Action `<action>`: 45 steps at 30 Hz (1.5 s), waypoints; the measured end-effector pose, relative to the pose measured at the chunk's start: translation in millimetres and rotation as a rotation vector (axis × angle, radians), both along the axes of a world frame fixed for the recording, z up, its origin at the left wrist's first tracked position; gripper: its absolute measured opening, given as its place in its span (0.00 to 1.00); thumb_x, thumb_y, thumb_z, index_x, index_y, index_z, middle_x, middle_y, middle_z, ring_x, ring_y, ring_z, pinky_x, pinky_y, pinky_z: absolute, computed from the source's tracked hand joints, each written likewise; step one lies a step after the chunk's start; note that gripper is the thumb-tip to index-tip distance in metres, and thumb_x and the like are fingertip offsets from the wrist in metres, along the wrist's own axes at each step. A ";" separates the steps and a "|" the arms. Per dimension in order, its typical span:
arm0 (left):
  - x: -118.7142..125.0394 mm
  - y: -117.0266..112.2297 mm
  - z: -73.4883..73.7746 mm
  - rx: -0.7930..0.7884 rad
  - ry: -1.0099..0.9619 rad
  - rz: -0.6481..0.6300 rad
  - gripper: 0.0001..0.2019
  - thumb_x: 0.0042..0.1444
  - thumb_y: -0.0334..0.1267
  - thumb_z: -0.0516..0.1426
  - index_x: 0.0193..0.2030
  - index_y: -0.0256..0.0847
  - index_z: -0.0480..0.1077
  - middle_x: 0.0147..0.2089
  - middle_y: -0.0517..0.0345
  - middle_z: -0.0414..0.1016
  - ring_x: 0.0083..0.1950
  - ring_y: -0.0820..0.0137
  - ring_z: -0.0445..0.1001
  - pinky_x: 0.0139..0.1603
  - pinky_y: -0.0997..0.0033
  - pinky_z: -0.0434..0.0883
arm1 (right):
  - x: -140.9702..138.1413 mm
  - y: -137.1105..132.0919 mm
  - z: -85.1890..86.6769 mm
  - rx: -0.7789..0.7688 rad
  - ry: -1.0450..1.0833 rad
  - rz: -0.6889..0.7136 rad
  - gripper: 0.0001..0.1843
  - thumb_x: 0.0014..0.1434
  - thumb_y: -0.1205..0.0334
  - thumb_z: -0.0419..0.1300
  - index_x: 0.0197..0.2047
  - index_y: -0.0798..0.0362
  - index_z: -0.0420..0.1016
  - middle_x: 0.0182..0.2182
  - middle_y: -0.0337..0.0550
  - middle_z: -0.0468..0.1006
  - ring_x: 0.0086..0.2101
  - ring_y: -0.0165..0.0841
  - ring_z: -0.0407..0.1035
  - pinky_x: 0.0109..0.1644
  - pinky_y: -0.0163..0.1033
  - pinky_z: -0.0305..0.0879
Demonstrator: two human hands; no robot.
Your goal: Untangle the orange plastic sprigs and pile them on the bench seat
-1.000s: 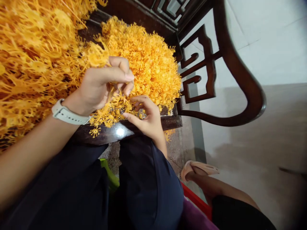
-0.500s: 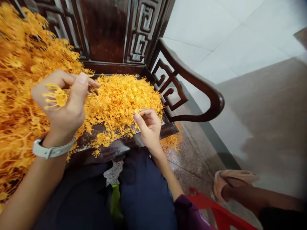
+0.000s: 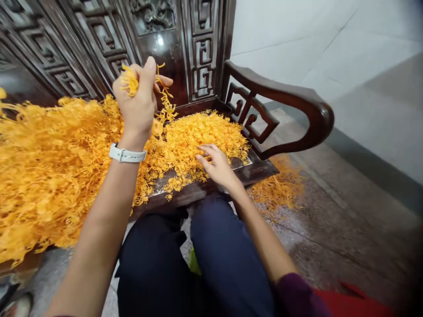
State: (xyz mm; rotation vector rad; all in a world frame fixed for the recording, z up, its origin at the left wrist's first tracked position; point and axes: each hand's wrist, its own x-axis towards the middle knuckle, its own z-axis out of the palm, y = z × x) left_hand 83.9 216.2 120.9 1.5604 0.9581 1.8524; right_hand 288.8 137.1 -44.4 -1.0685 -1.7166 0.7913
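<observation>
My left hand (image 3: 139,94), with a pale watch strap on its wrist, is raised above the bench and closed on a strand of orange plastic pieces (image 3: 167,105). Part of the strand dangles from the fingers, and a tuft sticks out at the back of the hand. My right hand (image 3: 216,165) has its fingers apart at the front of a heap of small orange branched pieces (image 3: 205,132); nothing shows in its grasp. To the left spreads a bigger pile of long orange strands (image 3: 66,171).
The dark carved wooden bench (image 3: 185,196) has a curved armrest (image 3: 284,92) on its right and a carved backrest (image 3: 168,48) behind. Orange strands (image 3: 277,189) lie on the floor beyond its right end. A red object (image 3: 353,304) is at the lower right.
The view has shifted. My left hand has risen, with the strand now hanging from it. My right hand's thumb and fingertips, close together before, are now apart.
</observation>
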 end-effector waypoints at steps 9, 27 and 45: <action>18.4 -26.5 -14.3 -0.365 -0.216 -0.201 0.22 0.67 0.53 0.59 0.27 0.41 0.63 0.30 0.57 0.76 0.19 0.81 0.55 0.19 0.72 0.50 | -11.6 -20.6 18.5 -0.062 0.337 -0.084 0.38 0.66 0.41 0.64 0.73 0.46 0.62 0.65 0.57 0.71 0.52 0.44 0.73 0.53 0.52 0.76; 20.2 -53.5 -67.4 -0.547 -0.158 -0.306 0.19 0.57 0.48 0.70 0.27 0.39 0.69 0.42 0.54 0.85 0.16 0.87 0.47 0.15 0.75 0.46 | -46.7 -7.2 35.0 -0.079 0.731 -0.010 0.25 0.61 0.39 0.68 0.50 0.47 0.72 0.48 0.46 0.77 0.49 0.38 0.71 0.54 0.46 0.69; 30.8 -55.5 -78.9 -0.210 0.139 -0.035 0.18 0.59 0.45 0.70 0.25 0.41 0.71 0.29 0.59 0.73 0.34 0.72 0.71 0.33 0.76 0.66 | -55.7 -36.2 45.6 -0.398 1.006 0.282 0.15 0.57 0.51 0.67 0.30 0.50 0.69 0.26 0.36 0.74 0.28 0.28 0.66 0.35 0.36 0.62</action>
